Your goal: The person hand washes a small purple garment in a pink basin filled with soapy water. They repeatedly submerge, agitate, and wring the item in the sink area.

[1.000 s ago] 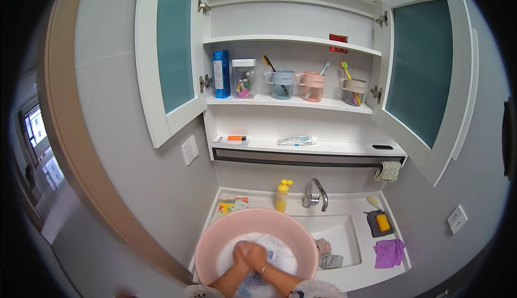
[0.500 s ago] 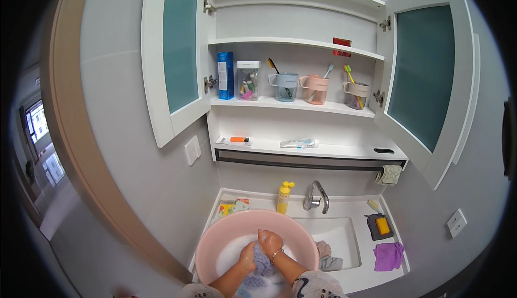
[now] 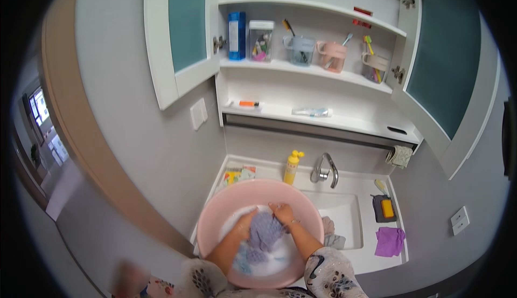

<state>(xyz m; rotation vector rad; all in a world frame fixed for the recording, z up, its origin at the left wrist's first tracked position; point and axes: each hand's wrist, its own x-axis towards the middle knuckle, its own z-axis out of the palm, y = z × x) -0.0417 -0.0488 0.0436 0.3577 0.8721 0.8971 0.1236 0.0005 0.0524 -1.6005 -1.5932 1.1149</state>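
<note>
A pink basin (image 3: 211, 216) of white suds stands partly over the sink, and both my hands are inside it. They hold a purple-grey knitted cloth (image 3: 265, 231) up above the foam. My left hand (image 3: 245, 224) grips its left edge, with the fingers partly behind it. At its upper right edge, my right hand (image 3: 281, 212) pinches the fabric, and a thin bracelet shows at that wrist. Below the cloth, a light-blue wet piece (image 3: 242, 264) lies in the suds.
Behind the basin stand a yellow pump bottle (image 3: 292, 168) and a chrome faucet (image 3: 323, 172). Grey and beige cloths (image 3: 334, 240) lie in the white sink (image 3: 347, 212). To the right are an orange soap bar (image 3: 387, 208) and purple cloth (image 3: 390, 241). Overhead, an open cabinet (image 3: 307, 70) holds cups.
My view has tilted downward, so the cabinet sits higher. My hands have moved apart, and the bunched cloth is now spread wider between them.
</note>
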